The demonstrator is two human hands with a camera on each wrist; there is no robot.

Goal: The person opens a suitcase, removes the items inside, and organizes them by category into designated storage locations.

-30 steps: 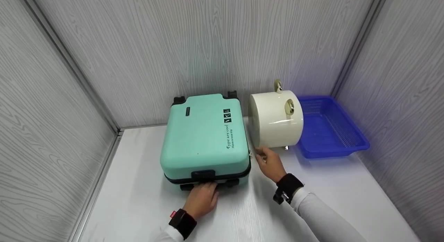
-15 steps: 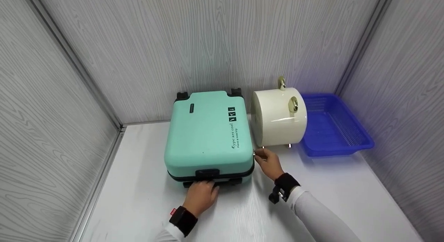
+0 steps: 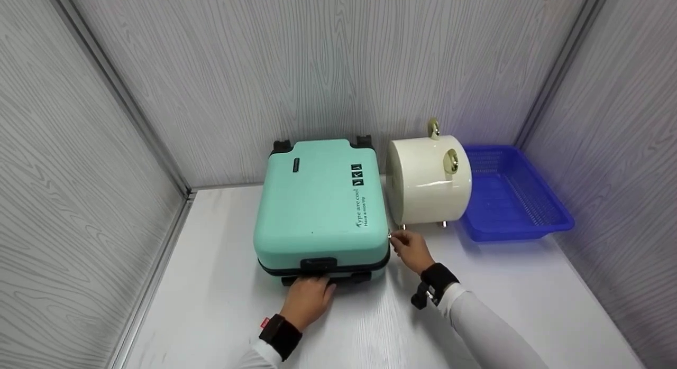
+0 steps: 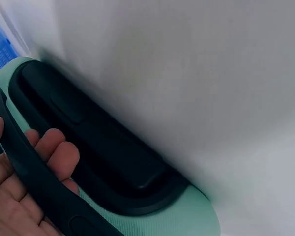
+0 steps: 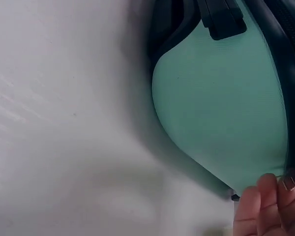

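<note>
A mint green suitcase (image 3: 320, 200) lies flat on the white table, with its wheels toward the back wall. My left hand (image 3: 314, 285) is at its near end, and in the left wrist view its fingers (image 4: 54, 152) curl round the black carry handle (image 4: 29, 167). My right hand (image 3: 398, 240) is at the suitcase's right side near the front corner. Its fingertips (image 5: 265, 201) pinch the small metal zipper pull (image 3: 390, 235) on the black zip line, seen in the right wrist view as a zipper pull (image 5: 234, 197) at the mint shell's (image 5: 221, 113) edge.
A cream round case (image 3: 429, 181) with gold fittings stands just right of the suitcase, close behind my right hand. A blue plastic basket (image 3: 550, 221) sits in the back right corner. Grey panel walls enclose the table on three sides.
My right hand has closed the small gap to the suitcase's side and now has the zipper pull at its fingertips. The left hand stays on the handle.
</note>
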